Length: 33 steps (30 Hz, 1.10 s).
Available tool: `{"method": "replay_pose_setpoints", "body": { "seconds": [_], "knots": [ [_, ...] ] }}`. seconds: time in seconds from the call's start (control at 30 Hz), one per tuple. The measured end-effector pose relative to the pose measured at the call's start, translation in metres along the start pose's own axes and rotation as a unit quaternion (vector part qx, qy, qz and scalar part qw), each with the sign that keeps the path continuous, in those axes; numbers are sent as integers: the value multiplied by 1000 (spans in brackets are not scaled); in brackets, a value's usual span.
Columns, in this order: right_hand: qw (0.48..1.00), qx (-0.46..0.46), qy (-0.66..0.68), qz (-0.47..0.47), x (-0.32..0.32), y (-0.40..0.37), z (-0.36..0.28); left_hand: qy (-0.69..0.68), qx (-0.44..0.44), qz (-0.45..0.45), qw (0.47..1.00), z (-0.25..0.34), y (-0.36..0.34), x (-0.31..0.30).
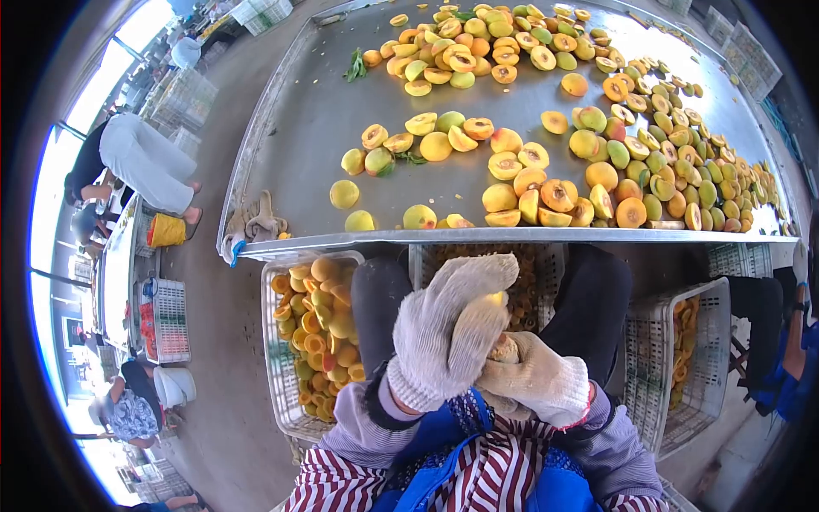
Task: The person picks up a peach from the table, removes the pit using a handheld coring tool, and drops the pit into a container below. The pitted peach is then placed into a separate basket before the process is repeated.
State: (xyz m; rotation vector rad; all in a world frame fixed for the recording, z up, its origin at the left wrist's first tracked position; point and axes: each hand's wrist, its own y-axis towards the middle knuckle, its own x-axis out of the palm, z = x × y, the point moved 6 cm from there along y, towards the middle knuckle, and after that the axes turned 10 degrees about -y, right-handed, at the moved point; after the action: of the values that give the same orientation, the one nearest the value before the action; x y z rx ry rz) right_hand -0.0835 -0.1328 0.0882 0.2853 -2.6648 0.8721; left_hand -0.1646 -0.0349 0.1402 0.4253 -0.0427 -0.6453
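Observation:
My left hand (452,333), in a whitish knit glove, is closed in front of my chest. A bit of yellow peach (497,299) shows between its fingers and thumb; the rest of it is hidden. My right hand (539,378), in a cream glove with a red-edged cuff, is closed against the lower side of the left. A small brownish end (503,348) pokes out of its grip, too little to name. Beyond both hands, peach halves and whole peaches (559,194) lie spread over a metal table (294,162). Beneath the table edge is a crate (281,375) of peach halves.
Grey gloves (258,224) lie at the table's near left corner. Another crate (670,375) stands by my right knee, and a crate of pitted scraps (546,273) sits between my legs. People (141,158) work at the left; a person's arm (795,341) shows at the right.

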Motion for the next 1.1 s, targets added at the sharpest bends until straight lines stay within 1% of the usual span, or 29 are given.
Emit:
{"method": "replay_pose_setpoints", "body": {
  "seconds": [0.07, 0.1, 0.13, 0.2, 0.23, 0.27, 0.3, 0.33, 0.37, 0.4, 0.43, 0.47, 0.5, 0.53, 0.57, 0.6, 0.63, 0.67, 0.73, 0.77, 0.8, 0.83, 0.87, 0.9, 0.93, 0.97, 1.0, 1.03, 1.1],
  "knots": [
    [1000, 12, -10, 9, -1, -1, 1, -104, -178, -78, 975, -20, 8, 8],
    [1000, 25, 4, 1, 0, -1, 4, -134, -244, -81, 957, -27, 7, 10],
    [999, 36, 20, -7, 0, -1, 7, -133, -245, -83, 957, -23, 7, 11],
    [999, 14, 41, -29, -4, -4, 15, -41, -141, -111, 983, -2, 12, 15],
    [982, 18, 155, -107, 4, -7, 19, -37, -110, -127, 985, 4, 14, 18],
    [947, 20, 264, -182, 9, -9, 22, -38, -109, -129, 985, 0, 18, 18],
    [904, 11, 344, -255, 13, -8, 21, -81, -92, -169, 978, -3, 19, 21],
    [904, 11, 344, -255, 16, -12, 25, -123, -73, -209, 967, -2, 20, 24],
    [942, 1, 292, -163, 13, -13, 30, -153, -82, -239, 955, 1, 19, 24],
    [969, -6, 239, -69, 7, -15, 35, -153, -82, -240, 955, -2, 19, 25],
    [929, 23, 288, -233, 17, -15, 43, -177, 10, -233, 956, 2, 20, 24],
    [929, 21, 288, -232, 17, -16, 45, -200, 102, -223, 949, 7, 19, 23],
    [893, 55, 380, -235, 20, -18, 46, -266, 21, -174, 948, -2, 8, 24],
    [848, 88, 466, -236, 23, -20, 44, -266, 22, -176, 948, 5, 2, 30],
    [849, 87, 465, -235, 25, -22, 38, -352, -100, -106, 925, -1, 0, 32],
    [914, 51, 374, -147, 18, -20, 31, -429, -219, -35, 876, -11, -3, 36],
    [959, 15, 278, -57, 9, -19, 27, -450, -235, -52, 860, -22, -2, 40],
    [959, 17, 277, -57, 6, -17, 35, -451, -235, -50, 859, -21, 3, 39],
    [969, -9, 241, -54, -14, -5, 72, -390, -390, 71, 831, -37, 1, 28],
    [973, -23, 222, -53, -26, 1, 87, -363, -364, 102, 852, -43, 2, 12],
    [976, -37, 206, -52, -31, 5, 92, -278, -323, 132, 895, -45, 4, -12],
    [964, -42, 248, -86, -24, -5, 58, -236, -295, 143, 915, -67, -1, -44],
    [949, -46, 288, -121, -19, -13, 23, -160, -254, 192, 934, -68, -3, -75],
    [940, -54, 294, -166, -23, -12, 19, -10, -242, 181, 953, -83, -8, -108],
    [939, -53, 295, -171, -22, -9, 19, 398, -165, 75, 899, -75, -2, -126],
    [961, -29, 255, -104, -27, -5, 25, 589, -100, 39, 801, -79, -7, -135],
    [977, -6, 211, -37, -32, -2, 28, 749, -31, 1, 662, -76, -6, -132],
    [981, 33, 180, -63, -29, 1, 21, 751, -31, 5, 660, -81, -1, -132],
    [992, 47, 118, -21, -23, 10, 15, 559, -47, 20, 827, -95, 21, -124]
  ]
}}
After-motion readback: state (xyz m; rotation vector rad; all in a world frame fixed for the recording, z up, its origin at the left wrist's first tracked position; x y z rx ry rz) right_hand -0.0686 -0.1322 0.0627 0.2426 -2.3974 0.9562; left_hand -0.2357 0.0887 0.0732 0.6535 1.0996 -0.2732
